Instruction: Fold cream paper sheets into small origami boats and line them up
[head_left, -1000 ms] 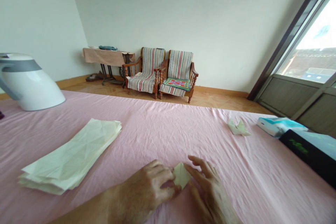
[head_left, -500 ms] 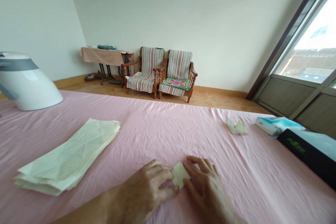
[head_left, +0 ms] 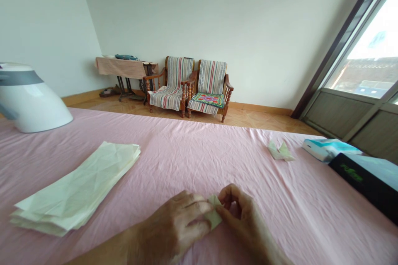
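Observation:
A small folded piece of pale paper (head_left: 214, 218) lies on the pink cloth (head_left: 192, 153) between my hands. My left hand (head_left: 175, 225) holds its left side, thumb and fingers closed over it. On the right side, my right hand (head_left: 241, 211) pinches an edge of the paper between thumb and curled index finger. Fingers cover part of the paper, so its full shape is hidden. Further left rests a stack of creased pale paper sheets (head_left: 81, 188). A folded paper figure with upright points (head_left: 281, 152) stands at the right, apart from both hands.
A white and grey jug (head_left: 39, 103) stands at the far left. At the right lie a blue and white packet (head_left: 329, 149) and a black box (head_left: 357, 178). Two wooden chairs (head_left: 208, 87) and a cloth-covered sewing-machine table (head_left: 121, 66) stand beyond the table edge.
My right hand's fingers have curled from lying spread beside the paper into a pinch on its edge. The left hand has closed further over the paper, covering more of it.

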Available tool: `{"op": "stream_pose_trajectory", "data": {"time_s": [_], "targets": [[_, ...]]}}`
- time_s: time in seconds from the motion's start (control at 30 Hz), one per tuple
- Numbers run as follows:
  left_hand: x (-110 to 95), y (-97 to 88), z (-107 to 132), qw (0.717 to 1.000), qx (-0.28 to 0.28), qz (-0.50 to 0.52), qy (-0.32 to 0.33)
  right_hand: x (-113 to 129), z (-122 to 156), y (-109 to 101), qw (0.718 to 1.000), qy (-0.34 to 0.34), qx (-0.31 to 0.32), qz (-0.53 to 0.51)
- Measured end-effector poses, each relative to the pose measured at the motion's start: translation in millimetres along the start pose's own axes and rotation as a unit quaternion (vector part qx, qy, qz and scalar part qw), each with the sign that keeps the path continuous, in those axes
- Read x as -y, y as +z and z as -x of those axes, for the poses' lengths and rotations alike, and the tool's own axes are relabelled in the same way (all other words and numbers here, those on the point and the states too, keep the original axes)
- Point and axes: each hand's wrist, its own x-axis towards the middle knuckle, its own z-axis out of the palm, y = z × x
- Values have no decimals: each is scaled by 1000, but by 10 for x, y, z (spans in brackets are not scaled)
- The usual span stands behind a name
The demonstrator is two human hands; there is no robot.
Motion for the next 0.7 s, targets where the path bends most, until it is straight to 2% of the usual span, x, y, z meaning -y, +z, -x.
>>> {"op": "stream_pose_trajectory", "data": {"time_s": [0.13, 0.2, 0.27, 0.47, 0.7], "targets": [[23, 60, 9, 982, -132, 82, -104, 68, 17, -20, 989, -113, -83, 53], [37, 99, -5, 966, -183, 107, -149, 96, 33, -25, 980, -149, -95, 90], [43, 133, -36, 956, -209, 120, -169, 117, 52, -23, 972, -179, -97, 121], [21, 192, -142, 949, -211, 171, -158, 185, 83, -15, 964, -208, -80, 142], [17, 214, -134, 951, -194, 181, -156, 233, 95, 23, 963, -224, -79, 131]]}}
